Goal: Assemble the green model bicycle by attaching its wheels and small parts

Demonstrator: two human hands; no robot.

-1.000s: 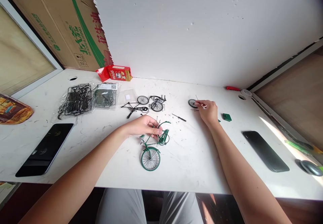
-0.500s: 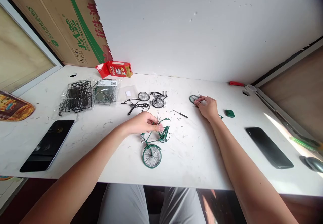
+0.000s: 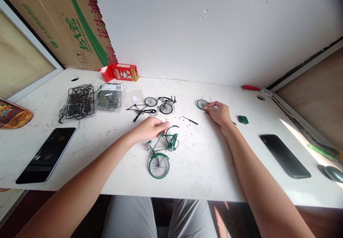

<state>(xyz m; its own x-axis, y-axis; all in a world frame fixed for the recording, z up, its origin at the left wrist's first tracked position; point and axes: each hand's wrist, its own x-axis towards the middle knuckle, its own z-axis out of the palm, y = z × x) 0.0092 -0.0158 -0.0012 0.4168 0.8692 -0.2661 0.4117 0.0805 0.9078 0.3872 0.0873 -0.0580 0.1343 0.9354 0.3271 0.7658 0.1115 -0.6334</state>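
The fingertips [image 3: 165, 124] of the left hand [image 3: 150, 128] are bent down and closed on the back end of a small green metal toy bicycle [image 3: 166, 142]. It lies on its side in the middle of the white marble table [image 3: 203, 166], with its spoked front wheel [image 3: 159, 166] nearest the person. The right hand [image 3: 220, 112] is further back. Its thumb and first finger seem to pinch the rim of a little loose wheel with a green rim [image 3: 202, 104], which lies flat.

The bicycle looks light and hard, but its thin bars and spokes could bend. The thick frame is the safest place to hold. The loose wheel is best held by its rim.

A thin black screwdriver [image 3: 190, 120] lies between the hands. Black toy bicycle parts [image 3: 150, 107] sit just behind the left hand, and a small green block [image 3: 243, 119] is near the right wrist. The table between the two black phones [image 3: 45, 155] [image 3: 285, 155] is open, but its front edge is near the front wheel.
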